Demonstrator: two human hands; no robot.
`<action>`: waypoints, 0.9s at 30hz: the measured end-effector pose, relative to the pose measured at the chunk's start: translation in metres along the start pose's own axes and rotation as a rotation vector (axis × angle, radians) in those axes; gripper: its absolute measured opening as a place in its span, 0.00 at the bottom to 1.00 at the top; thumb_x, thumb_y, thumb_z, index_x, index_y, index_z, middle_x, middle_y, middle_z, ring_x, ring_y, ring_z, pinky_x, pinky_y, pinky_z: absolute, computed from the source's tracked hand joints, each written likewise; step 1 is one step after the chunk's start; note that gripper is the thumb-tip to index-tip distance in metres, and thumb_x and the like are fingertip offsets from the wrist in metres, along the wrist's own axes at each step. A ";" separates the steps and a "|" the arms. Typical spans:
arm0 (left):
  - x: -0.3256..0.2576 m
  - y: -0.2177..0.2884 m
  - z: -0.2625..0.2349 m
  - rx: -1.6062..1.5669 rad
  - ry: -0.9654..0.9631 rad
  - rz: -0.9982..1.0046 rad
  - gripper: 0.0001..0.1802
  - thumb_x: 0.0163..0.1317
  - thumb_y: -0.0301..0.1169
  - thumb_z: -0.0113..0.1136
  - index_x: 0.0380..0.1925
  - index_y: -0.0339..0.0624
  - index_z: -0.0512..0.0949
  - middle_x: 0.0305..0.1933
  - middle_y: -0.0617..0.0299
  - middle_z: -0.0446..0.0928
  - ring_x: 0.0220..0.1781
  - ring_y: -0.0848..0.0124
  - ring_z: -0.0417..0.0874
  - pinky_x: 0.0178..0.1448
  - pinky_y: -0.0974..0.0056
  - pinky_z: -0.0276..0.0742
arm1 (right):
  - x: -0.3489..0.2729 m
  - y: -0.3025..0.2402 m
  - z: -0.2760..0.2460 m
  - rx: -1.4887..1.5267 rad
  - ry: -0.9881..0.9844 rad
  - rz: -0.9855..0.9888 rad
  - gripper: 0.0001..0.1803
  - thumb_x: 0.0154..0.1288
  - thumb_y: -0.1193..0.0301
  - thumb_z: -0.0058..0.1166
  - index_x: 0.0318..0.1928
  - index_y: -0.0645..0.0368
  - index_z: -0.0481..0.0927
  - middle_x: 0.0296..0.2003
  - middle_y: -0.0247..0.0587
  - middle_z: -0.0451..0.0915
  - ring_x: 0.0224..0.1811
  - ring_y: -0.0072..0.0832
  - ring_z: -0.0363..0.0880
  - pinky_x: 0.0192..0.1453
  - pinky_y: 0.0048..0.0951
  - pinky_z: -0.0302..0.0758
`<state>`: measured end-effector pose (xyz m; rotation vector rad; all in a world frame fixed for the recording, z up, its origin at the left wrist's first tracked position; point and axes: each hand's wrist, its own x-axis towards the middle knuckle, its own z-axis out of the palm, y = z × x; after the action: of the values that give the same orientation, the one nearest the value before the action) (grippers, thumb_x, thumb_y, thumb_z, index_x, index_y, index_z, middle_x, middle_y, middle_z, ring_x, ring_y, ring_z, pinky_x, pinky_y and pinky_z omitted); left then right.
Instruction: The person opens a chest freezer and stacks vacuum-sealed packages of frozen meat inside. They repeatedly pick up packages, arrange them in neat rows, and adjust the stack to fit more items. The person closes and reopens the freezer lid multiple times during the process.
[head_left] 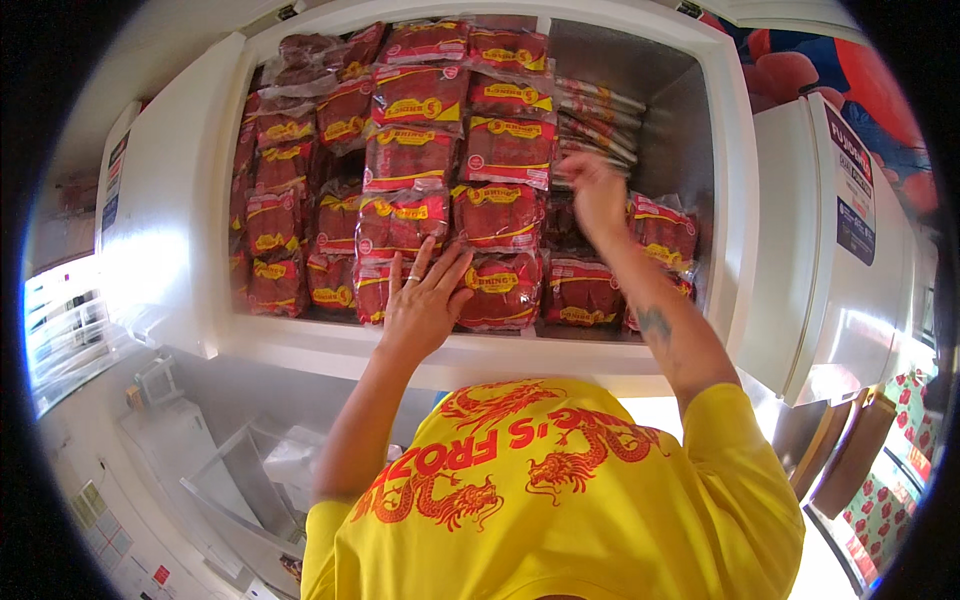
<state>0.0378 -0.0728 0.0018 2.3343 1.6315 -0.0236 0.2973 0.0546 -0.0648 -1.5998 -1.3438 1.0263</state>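
left hand (pixel 425 300) flat on red meat packs (pixel 400 222), right hand (pixel 595 195) among them

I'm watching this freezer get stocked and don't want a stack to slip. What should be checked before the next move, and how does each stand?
1. Left hand flat on the front red packs: ok.
2. Right hand gripping a pack: cannot tell, blurred.
3. Chest freezer open: ok.
4. Room left by the right wall: ok, a gap shows.
5. Upright packs at the back steady: cannot tell.
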 end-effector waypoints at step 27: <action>0.000 0.012 -0.004 -0.067 -0.093 -0.133 0.30 0.62 0.47 0.59 0.66 0.63 0.69 0.72 0.71 0.65 0.77 0.64 0.57 0.75 0.44 0.44 | 0.064 0.283 0.069 -1.106 -0.713 0.402 0.20 0.50 0.77 0.59 0.47 0.63 0.81 0.38 0.45 0.83 0.40 0.31 0.80 0.46 0.33 0.77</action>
<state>0.0484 -0.0760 0.0087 2.1400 1.7111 -0.1030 0.3385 0.0876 -0.3589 -2.4987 -2.4024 1.2343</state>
